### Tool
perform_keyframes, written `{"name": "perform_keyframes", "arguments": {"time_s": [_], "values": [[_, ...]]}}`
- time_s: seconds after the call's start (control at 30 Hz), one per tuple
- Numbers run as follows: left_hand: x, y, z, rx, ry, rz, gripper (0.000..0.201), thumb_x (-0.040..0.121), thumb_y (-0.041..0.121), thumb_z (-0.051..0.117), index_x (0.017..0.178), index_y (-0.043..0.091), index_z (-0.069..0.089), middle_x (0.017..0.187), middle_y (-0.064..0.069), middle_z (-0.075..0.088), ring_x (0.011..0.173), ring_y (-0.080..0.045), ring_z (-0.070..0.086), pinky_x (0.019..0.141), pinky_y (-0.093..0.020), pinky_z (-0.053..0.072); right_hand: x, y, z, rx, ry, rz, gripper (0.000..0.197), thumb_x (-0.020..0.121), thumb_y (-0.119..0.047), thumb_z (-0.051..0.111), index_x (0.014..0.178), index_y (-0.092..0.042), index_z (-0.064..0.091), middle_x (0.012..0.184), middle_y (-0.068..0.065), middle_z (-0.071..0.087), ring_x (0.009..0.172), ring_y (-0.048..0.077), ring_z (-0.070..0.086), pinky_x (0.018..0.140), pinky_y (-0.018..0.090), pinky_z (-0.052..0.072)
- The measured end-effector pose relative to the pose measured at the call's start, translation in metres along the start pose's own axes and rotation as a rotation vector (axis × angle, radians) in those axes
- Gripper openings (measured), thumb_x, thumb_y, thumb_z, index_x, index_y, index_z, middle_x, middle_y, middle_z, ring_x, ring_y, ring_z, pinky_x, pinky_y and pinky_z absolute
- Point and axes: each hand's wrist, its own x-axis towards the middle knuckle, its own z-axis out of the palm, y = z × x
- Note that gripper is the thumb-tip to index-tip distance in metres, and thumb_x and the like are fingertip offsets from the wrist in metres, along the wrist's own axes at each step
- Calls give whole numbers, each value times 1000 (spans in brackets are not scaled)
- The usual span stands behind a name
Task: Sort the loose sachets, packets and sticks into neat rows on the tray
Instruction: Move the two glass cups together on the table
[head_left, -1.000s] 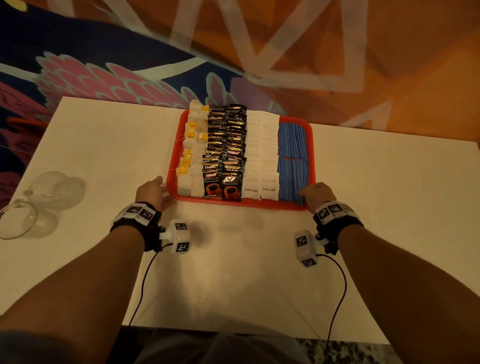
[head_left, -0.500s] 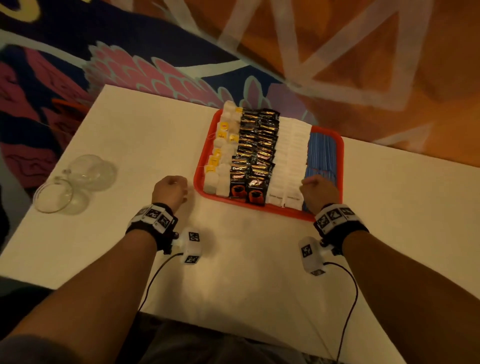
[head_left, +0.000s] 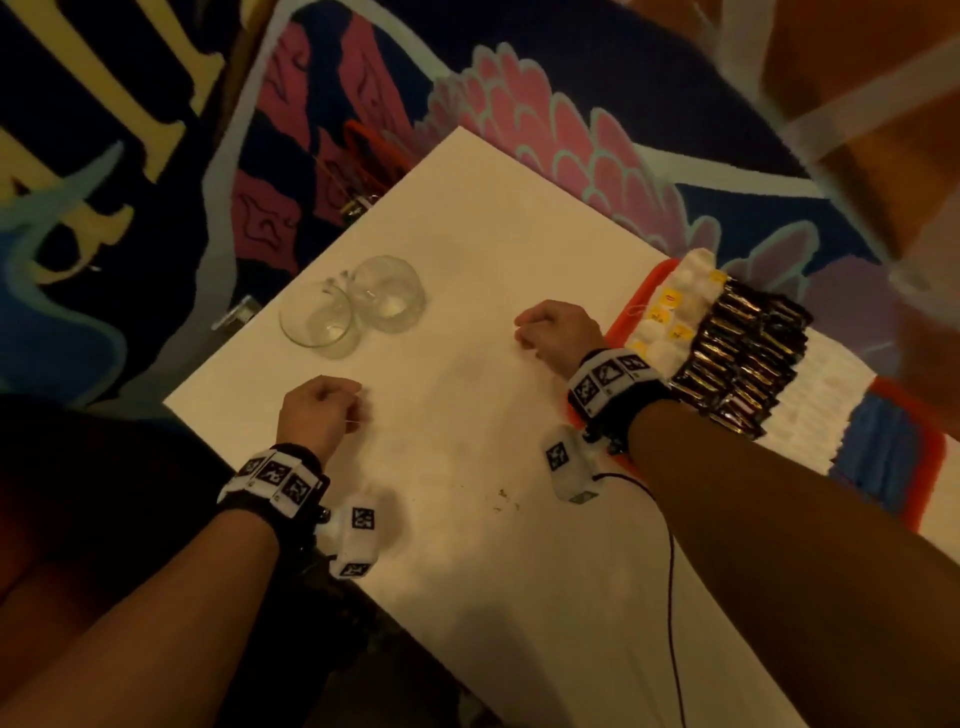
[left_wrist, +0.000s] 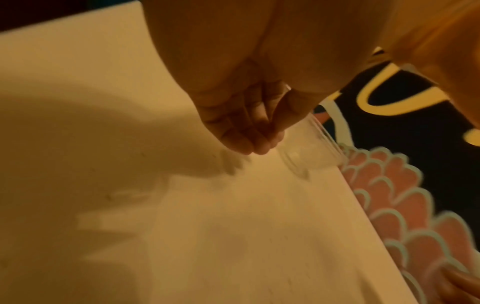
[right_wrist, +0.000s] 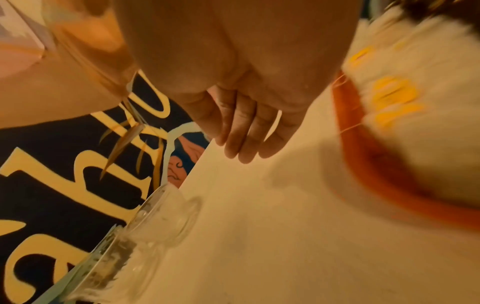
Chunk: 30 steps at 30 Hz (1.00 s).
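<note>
Here, tray (head_left: 636, 296) rows (head_left: 743, 358) lengthwise toward far table (head_left: 467, 270) edge

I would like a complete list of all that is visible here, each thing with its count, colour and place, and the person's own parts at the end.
table: one, white, under everything
tray: one, red, on the table's right part
tea bags: one row, white with yellow tags, tray's left side
coffee sachets: two rows, dark, beside the tea bags
white sachets: count unclear, next to the coffee sachets
blue sticks: count unclear, tray's right side
glasses: two, clear, side by side near the table's left edge
carpet: one, patterned dark blue, pink and orange, around the table
wristbands: two, black with white markers, one on each wrist
left hand: fingers curled, over bare table near the glasses
right hand: fingers loosely bent, just left of the tray
</note>
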Motion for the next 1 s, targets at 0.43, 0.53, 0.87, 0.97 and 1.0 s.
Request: {"name": "perform_keyframes", "arguments": {"time_s": [0.43,0.53,0.87,0.97,1.0], "values": [[67,20,-39,-288,-71,55,46,95,-11,50,131,16,58,124,-6,61,106,-21,62,89,-34,57,87,-73,92,314,-260,111,29,101,-9,43,85,-17,66,89,1,66,89,20,62,79,35,51],[62,18,-33,-351,-11,53,42,94,-13,49,127,12,59,123,-10,63,104,-22,62,82,-29,59,83,-72,104,388,-248,147,21,98,-12,49,86,-17,66,90,5,70,87,22,65,80,37,54],[61,-1,-27,-58,300,97,19,91,4,62,101,19,65,97,-5,71,81,-24,72,78,-45,61,78,-53,102,403,-175,201,20,98,-10,49,83,-10,61,90,10,66,82,21,63,67,30,52],[72,10,-41,-158,192,93,22,90,4,65,102,23,66,104,-13,71,90,-30,71,82,-47,60,86,-61,99,438,-185,169,18,98,-9,48,91,-10,64,94,9,67,84,22,63,71,31,52],[74,14,-43,-238,117,78,24,90,1,65,106,20,66,108,-16,69,93,-31,69,83,-47,60,86,-63,100,451,-203,162,21,98,-9,47,91,-13,66,94,8,68,85,21,63,71,31,53]]}}
